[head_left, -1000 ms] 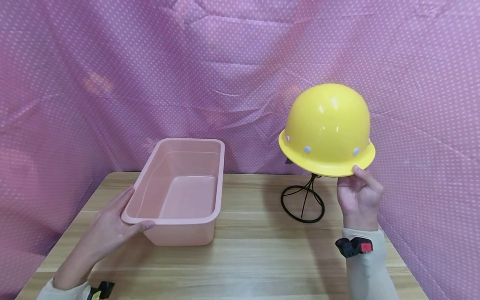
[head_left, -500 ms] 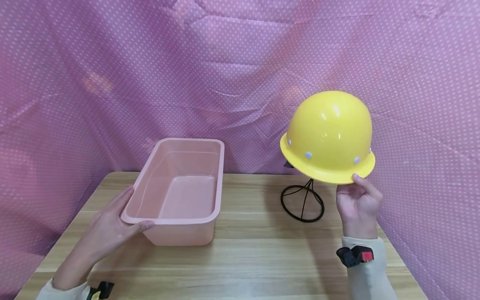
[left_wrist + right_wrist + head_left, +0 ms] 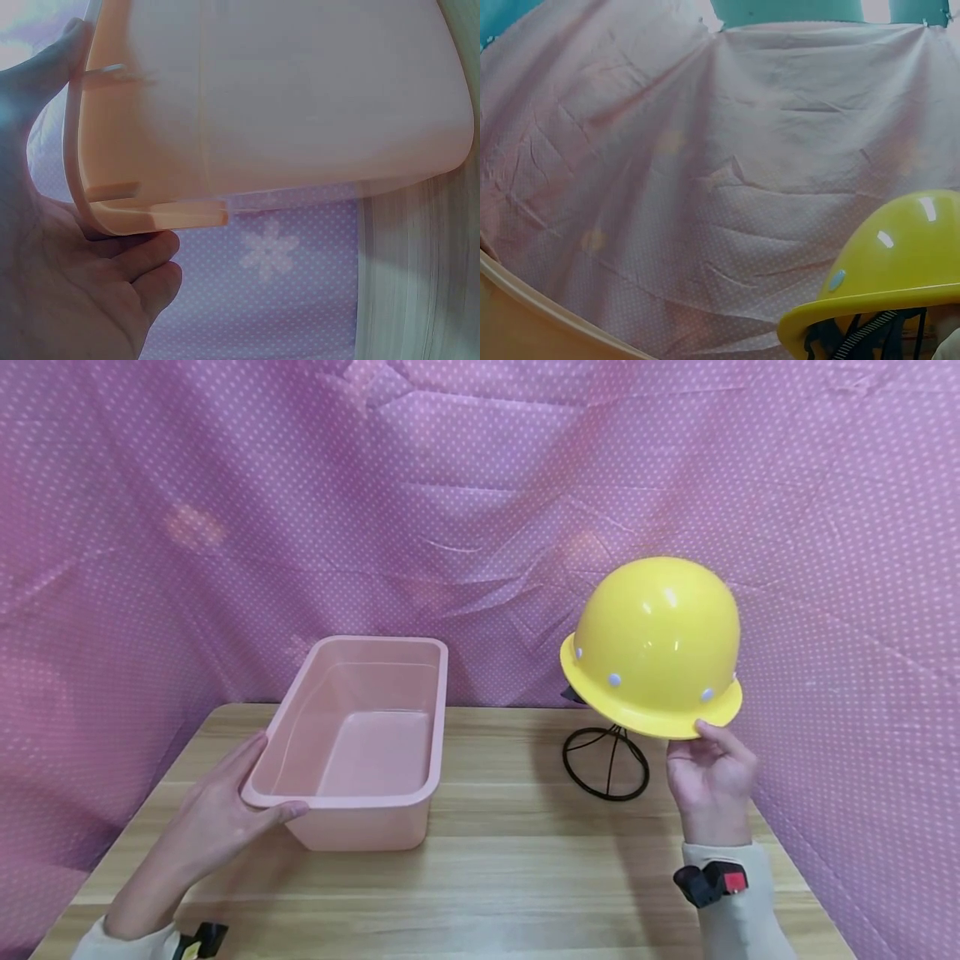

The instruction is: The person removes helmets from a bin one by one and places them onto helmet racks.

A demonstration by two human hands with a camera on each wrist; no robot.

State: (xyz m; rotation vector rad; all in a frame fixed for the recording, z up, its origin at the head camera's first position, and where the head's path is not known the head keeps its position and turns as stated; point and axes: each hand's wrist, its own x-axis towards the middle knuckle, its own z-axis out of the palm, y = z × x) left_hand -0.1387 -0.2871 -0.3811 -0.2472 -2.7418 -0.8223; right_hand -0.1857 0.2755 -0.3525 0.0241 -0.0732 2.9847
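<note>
In the head view my right hand [image 3: 711, 785] grips the front brim of a yellow hard hat [image 3: 660, 635], thumb on top and fingers underneath. The hat is tilted, dome up, above a black wire stand [image 3: 609, 768] with a ring base; it hides the stand's upper part, and contact between them cannot be told. Dark straps [image 3: 870, 337] show under the brim in the right wrist view. My left hand [image 3: 217, 818] holds the near left corner of a pink plastic bin [image 3: 360, 822]. The left wrist view shows fingers [image 3: 154, 259] curled beneath the bin's rim [image 3: 73, 150].
Bin and stand are on a wood-grain table [image 3: 510, 885], the bin on the left and the stand on the right. A pink dotted cloth [image 3: 480, 527] hangs behind and along both sides. Each wrist carries a small black camera [image 3: 708, 883].
My right hand has lowered the hard hat toward the stand, with a slight shift left in the last half second. The left hand and the bin have stayed practically in place.
</note>
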